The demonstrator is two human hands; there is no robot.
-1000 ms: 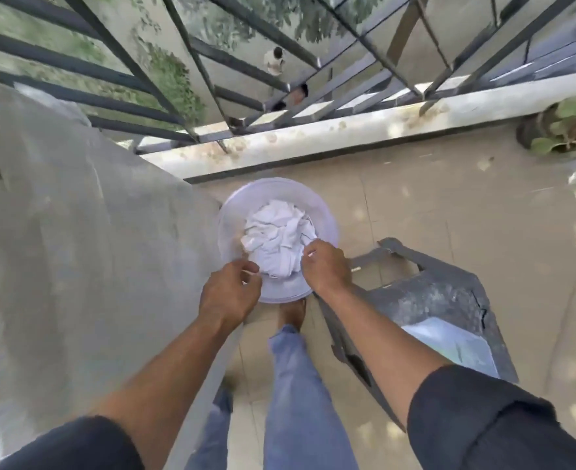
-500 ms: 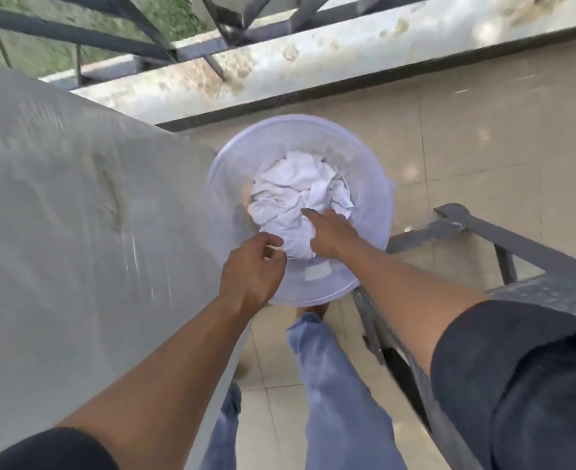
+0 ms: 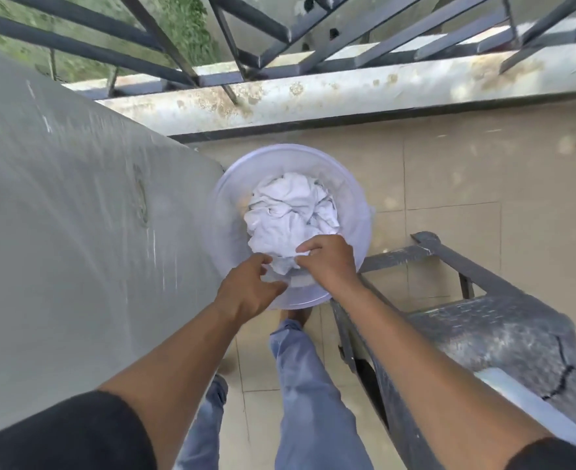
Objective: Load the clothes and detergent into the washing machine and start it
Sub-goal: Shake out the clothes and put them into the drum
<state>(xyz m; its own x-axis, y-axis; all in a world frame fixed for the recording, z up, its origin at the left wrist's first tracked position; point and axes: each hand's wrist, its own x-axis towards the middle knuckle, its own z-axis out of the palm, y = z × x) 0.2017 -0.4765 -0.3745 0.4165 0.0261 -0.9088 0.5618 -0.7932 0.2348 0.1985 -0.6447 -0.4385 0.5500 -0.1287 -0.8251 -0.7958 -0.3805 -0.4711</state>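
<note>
At the far left a large grey covered bulk (image 3: 76, 232) fills the view; it may be the washing machine under a cover, but no lid, drum or controls show, so that cannot be told for sure. Just right of it a pale translucent basket (image 3: 354, 198) stands on the tiled floor (image 3: 449, 171), its left side close against the grey bulk. Inside lies a crumpled heap of white clothes (image 3: 290, 212), the task's load, all of it within the basket.

The left hand (image 3: 249, 293) reaches over the near rim, its fingers (image 3: 266, 262) partly curled at the near edge of the cloth; whether they have closed on the fabric or only touch it cannot be told. The right hand (image 3: 330, 262) is beside it, fingers (image 3: 305, 249) bent and pinching a fold of the white cloth at the heap's near side. Below the hands are the person's legs in blue jeans (image 3: 307, 385).

Further right stands a grey worn metal frame (image 3: 483, 334), and beyond everything a stained ledge (image 3: 347, 93) with a dark railing (image 3: 263, 28).

By these signs the task is at its very start: the clothes are only being gathered. Lifting them out, loading them, adding detergent, which is not in view, and starting the machine are all left.
</note>
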